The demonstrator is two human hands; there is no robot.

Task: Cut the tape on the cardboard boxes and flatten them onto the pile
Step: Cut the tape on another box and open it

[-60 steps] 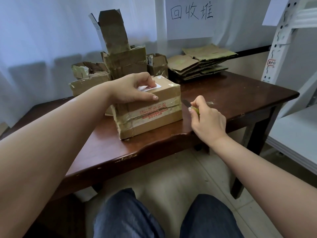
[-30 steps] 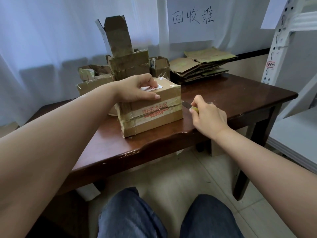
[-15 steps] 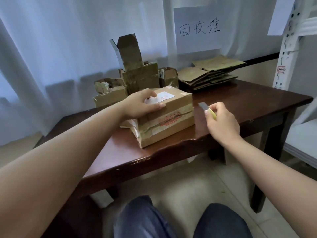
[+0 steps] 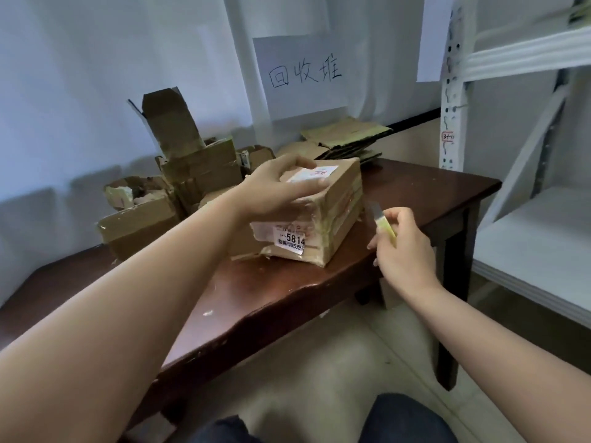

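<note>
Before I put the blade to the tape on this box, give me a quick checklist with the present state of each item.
1. Taped box steadied: ok, left hand grips its top.
2. Knife held: ok, right hand grips it, blade up.
3. Blade clear of the box: ok, a gap shows.
4. Left fingers off the cut line: cannot tell, they reach the top edge above the side tape.
5. Box seated on the table: not ok, it looks tilted.
6. Flattened pile reachable: ok, behind the box.
</note>
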